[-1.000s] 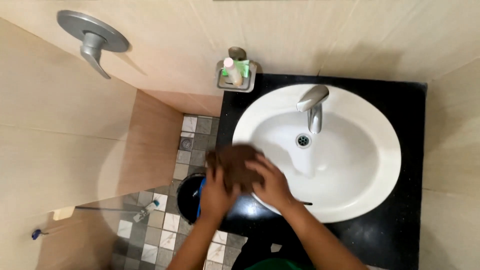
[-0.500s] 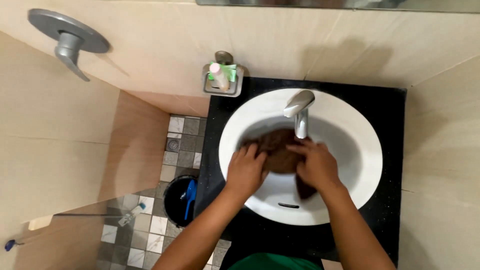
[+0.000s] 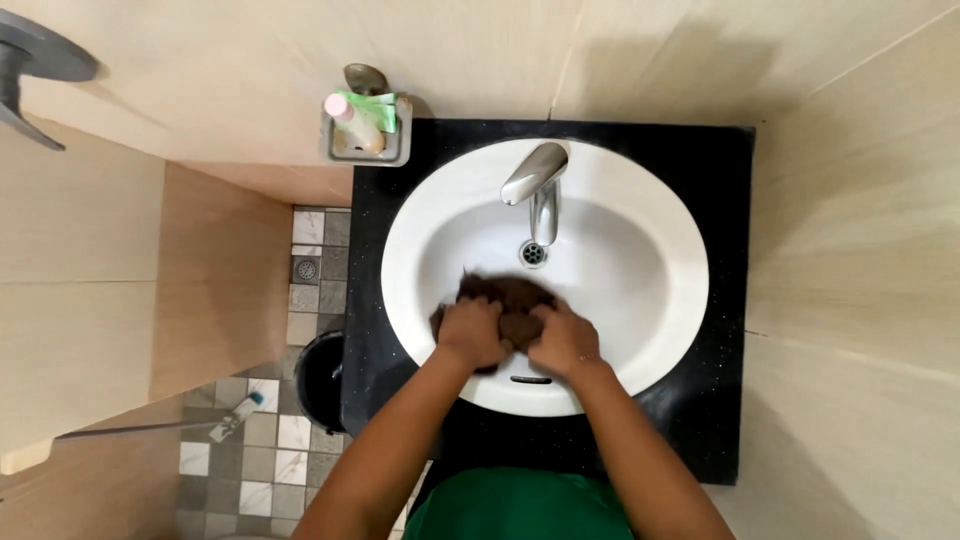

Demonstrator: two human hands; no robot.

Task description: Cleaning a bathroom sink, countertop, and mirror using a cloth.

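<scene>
A dark brown cloth (image 3: 512,296) lies bunched inside the white oval sink (image 3: 640,210), just in front of the drain (image 3: 533,254). My left hand (image 3: 472,332) grips its left side and my right hand (image 3: 565,342) grips its right side, knuckles close together. The hands press the cloth against the near slope of the bowl, so its lower part is hidden under my fingers. A chrome tap (image 3: 535,182) reaches over the bowl from the back.
The sink sits in a black countertop (image 3: 725,300). A small wall holder with toothpaste and a brush (image 3: 365,128) hangs at the back left. Below left, on the tiled floor (image 3: 290,440), stand a dark bucket (image 3: 322,378) and a brush (image 3: 235,415). Beige tiled walls close in all round.
The cloth and both hands moved from the sink's left rim into the bowl, then a little nearer the front. The view has shifted left.
</scene>
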